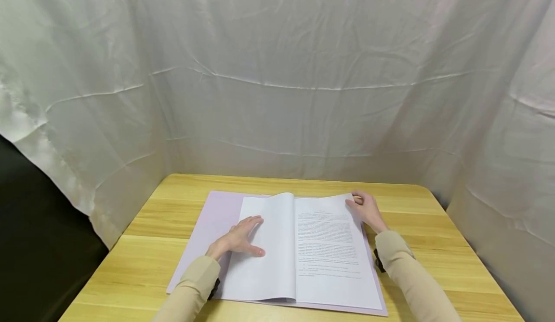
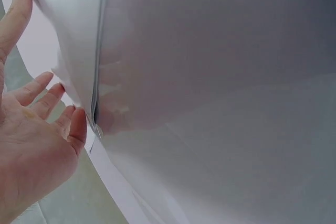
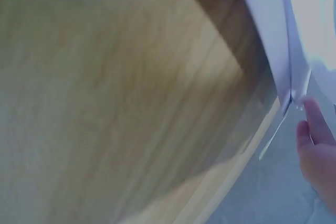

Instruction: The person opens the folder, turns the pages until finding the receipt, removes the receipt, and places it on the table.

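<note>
A folder (image 1: 197, 249) in pale purple lies spread on the table, with printed white sheets in it. Over the left page (image 1: 277, 245), a white sheet that bulges up near the spine, my left hand (image 1: 240, 237) rests with fingers and thumb spread. The left wrist view shows that hand (image 2: 39, 124) with its fingertips along the paper's edge. At the upper right corner of the printed right page (image 1: 327, 249), my right hand (image 1: 368, 212) pinches the sheet, the thumb on top and the fingers behind. In the right wrist view that hand (image 3: 317, 153) appears beside the corner.
Beneath the folder is a wooden table (image 1: 143, 225) with rounded far corners. A pale cloth curtain (image 1: 277, 119) hangs behind it and along both sides. Something black (image 1: 39, 235) shows at the lower left. Dark bands circle both wrists by the beige sleeves.
</note>
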### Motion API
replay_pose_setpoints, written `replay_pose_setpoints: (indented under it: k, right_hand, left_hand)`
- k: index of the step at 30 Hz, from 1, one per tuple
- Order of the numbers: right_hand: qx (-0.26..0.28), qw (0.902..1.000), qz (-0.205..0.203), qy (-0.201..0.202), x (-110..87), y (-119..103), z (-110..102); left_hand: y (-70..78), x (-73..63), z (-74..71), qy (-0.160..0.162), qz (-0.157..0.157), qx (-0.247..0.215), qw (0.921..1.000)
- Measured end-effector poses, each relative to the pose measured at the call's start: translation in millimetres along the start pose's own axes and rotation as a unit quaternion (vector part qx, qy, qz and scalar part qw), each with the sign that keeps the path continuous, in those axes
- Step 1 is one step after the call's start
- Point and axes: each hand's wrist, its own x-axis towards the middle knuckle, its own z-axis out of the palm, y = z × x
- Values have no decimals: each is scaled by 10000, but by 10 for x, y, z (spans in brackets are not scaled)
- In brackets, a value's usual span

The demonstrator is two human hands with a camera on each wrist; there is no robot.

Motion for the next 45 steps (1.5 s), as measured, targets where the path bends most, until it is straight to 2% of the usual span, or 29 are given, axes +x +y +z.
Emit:
replay_pose_setpoints:
  k: [6,18,29,34,38,45]
  right_hand:
    - [164,9988,332,-334,-50,-41,-18]
    - [342,9969,373,-596,-79,-11,-54]
    - [919,9866,352,-1300,-201,-162,-148]
    - [1535,9716,503,-1730,-283,-240,-211]
    - [2034,9548,619,-2078,-325,-270,-244]
    - [2759,9224,521,-2654,-376,-311,-285]
  left_hand:
    - [-4,1,4,72,-5,-57,10000]
    - [24,-13,-20,266,31,-254,9993]
    - [75,-43,-77,369,2,-609,9975]
    - [79,-30,-85,463,38,-681,9966]
    - [95,-25,-93,532,-5,-783,9955]
    - [121,-17,-103,657,-159,-984,9928]
